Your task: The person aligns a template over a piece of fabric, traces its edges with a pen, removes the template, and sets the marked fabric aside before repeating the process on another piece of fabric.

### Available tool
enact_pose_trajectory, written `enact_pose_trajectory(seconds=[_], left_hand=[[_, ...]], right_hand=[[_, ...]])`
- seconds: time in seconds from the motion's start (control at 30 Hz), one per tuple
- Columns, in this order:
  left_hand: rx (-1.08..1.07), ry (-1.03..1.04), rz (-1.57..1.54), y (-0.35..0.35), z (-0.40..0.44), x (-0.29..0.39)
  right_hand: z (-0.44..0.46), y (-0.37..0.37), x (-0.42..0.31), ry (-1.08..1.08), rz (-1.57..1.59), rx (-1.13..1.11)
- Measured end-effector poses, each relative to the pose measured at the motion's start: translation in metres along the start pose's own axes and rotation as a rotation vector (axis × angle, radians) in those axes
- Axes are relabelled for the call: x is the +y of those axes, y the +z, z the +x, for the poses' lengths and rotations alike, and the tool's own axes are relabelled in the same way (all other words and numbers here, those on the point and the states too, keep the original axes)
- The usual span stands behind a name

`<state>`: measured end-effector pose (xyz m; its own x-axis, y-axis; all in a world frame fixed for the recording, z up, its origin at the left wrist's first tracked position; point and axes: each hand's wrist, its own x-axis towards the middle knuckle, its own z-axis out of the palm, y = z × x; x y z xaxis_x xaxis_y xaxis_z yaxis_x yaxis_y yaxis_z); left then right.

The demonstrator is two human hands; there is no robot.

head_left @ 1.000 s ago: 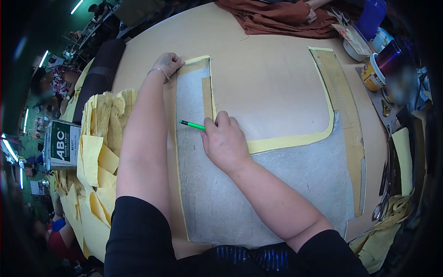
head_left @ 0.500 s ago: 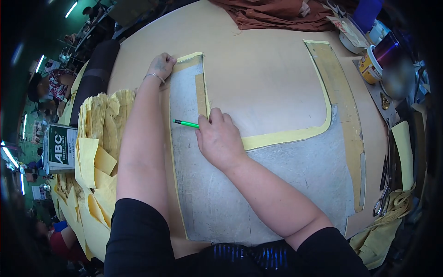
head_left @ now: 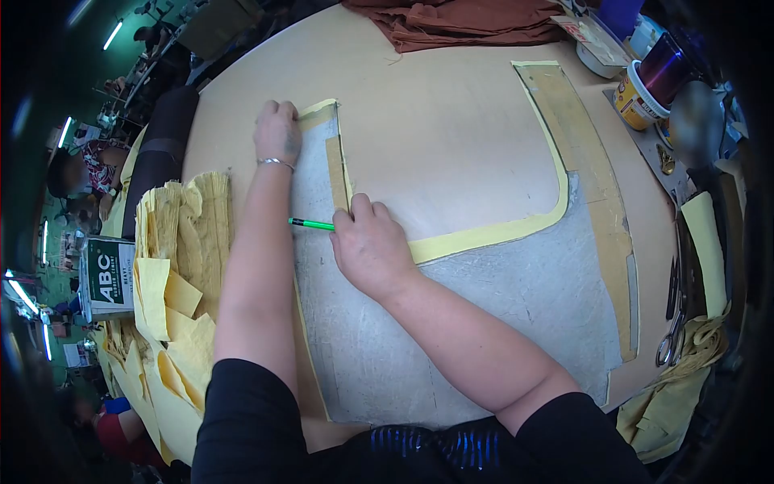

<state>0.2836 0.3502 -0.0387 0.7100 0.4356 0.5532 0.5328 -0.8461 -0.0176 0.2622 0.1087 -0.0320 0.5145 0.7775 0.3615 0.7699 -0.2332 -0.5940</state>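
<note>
A large grey U-shaped template [head_left: 484,323] with tan taped edges lies on the tan sheet that covers the table. Pale yellow strip [head_left: 484,236] lines its inner cut-out and runs up both arms. At the top left corner of the template, my left hand [head_left: 278,131] is closed, fingers curled over the end of the yellow strip; what the fingertips hold is hidden. My right hand [head_left: 371,246] is closed around a green pencil [head_left: 313,224], its end pointing left, and rests at the inner left corner of the cut-out.
On the left are stacked yellow cloth pieces [head_left: 181,250], an ABC cement can [head_left: 109,278] and a dark roll [head_left: 164,145]. Brown fabric [head_left: 459,24] lies at the back. Scissors [head_left: 671,343] and a yellow tub [head_left: 637,101] are on the right. People sit in the far left background.
My left hand has shifted slightly left and turned over the template's top left corner, covering more of it. The right hand keeps the pencil. The whole view has shifted a little.
</note>
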Motion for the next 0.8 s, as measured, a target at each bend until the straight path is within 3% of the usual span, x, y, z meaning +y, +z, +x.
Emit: enact_pose_trajectory(seconds=[0.2, 0.23, 0.27, 0.3, 0.33, 0.4, 0.57, 0.8], left_hand=[[-0.145, -0.142, -0.181, -0.016, -0.021, 0.023], [-0.190, -0.047, -0.136, -0.012, -0.026, 0.026], [-0.334, -0.178, -0.073, -0.014, -0.030, 0.039], [-0.324, -0.319, -0.114, 0.001, -0.037, 0.043], [-0.350, -0.407, -0.131, -0.031, -0.043, 0.069], [-0.396, -0.457, -0.205, -0.038, -0.041, 0.071], [-0.398, -0.464, -0.276, -0.038, -0.046, 0.065], [-0.344, -0.502, -0.290, -0.033, -0.048, 0.067]], right_hand=[[0.003, 0.001, 0.006, -0.009, 0.231, 0.160], [0.006, -0.001, 0.007, -0.012, 0.322, 0.219], [0.008, -0.004, 0.007, -0.022, 0.413, 0.270], [0.010, -0.005, 0.010, 0.017, 0.503, 0.306], [0.013, -0.007, 0.014, 0.057, 0.588, 0.336], [0.017, -0.013, 0.015, 0.369, 0.949, 0.305], [0.098, -0.011, 0.015, 0.378, 1.038, 0.025], [0.215, 0.059, 0.046, 0.159, 0.687, -0.153]])
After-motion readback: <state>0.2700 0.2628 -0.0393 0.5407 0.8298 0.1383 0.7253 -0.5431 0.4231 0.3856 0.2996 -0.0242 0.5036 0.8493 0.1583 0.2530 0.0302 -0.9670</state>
